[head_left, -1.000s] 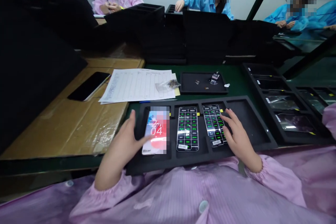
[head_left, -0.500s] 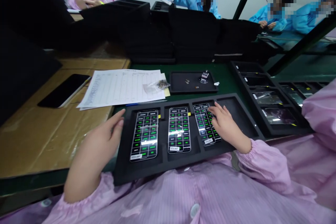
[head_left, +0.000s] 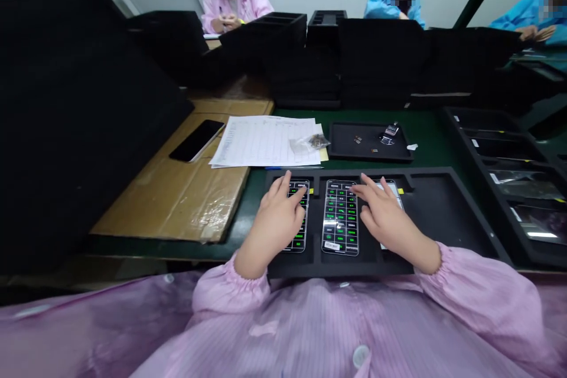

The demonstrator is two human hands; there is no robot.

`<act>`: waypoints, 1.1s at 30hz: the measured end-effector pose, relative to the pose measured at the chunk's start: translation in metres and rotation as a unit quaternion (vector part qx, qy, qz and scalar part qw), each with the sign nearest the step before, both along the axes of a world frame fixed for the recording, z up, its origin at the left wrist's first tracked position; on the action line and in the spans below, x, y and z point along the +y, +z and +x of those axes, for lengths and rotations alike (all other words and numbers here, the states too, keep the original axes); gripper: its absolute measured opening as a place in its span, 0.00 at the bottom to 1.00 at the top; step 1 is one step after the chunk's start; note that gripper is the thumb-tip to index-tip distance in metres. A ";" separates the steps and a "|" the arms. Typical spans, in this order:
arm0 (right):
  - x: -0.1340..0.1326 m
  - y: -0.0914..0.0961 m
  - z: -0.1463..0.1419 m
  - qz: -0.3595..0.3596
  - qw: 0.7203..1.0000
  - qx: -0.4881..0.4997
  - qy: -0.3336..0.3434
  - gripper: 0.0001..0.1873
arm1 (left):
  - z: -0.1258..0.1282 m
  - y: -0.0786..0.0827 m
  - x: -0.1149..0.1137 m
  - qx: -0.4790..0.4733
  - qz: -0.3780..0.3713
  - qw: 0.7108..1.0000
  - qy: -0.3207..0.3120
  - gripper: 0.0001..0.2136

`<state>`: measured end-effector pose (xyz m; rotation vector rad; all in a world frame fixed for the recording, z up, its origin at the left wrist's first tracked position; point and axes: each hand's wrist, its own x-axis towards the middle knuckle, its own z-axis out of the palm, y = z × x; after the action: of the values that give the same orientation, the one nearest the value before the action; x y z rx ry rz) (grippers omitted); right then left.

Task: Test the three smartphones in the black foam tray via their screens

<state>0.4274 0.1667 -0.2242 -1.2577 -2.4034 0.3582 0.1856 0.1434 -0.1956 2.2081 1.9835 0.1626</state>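
Note:
A black foam tray (head_left: pixel 447 212) lies in front of me with three phones in its slots. My left hand (head_left: pixel 278 218) rests on the left phone (head_left: pixel 299 236), fingers stretched out, a fingertip touching its green-and-black grid screen. The middle phone (head_left: pixel 340 216) shows the same grid. My right hand (head_left: pixel 384 215) lies open over the right phone (head_left: pixel 392 192), which shows a pale screen, and one finger reaches onto the top of the middle phone. Neither hand holds anything.
A printed sheet (head_left: pixel 266 140) with a small plastic bag (head_left: pixel 308 143) lies beyond the tray. A dark phone (head_left: pixel 197 140) rests on cardboard (head_left: pixel 177 195) at left. A small black tray (head_left: pixel 370 142) holds tiny parts. More foam trays (head_left: pixel 509 159) stand at right. Other people sit across the table.
My left hand has moved from the tray's left edge onto the left phone. My right hand has shifted toward the middle phone, and the right phone's screen has turned pale. The camera view has swung left.

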 end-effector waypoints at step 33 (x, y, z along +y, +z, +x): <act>-0.043 -0.023 0.015 0.003 0.992 0.124 -0.018 0.20 | -0.022 -0.012 -0.039 -0.029 0.138 0.990 -0.027 0.19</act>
<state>0.4424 0.1238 -0.2472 -1.1776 -2.1686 0.4673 0.1639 0.1045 -0.2079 2.3859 1.9707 0.5171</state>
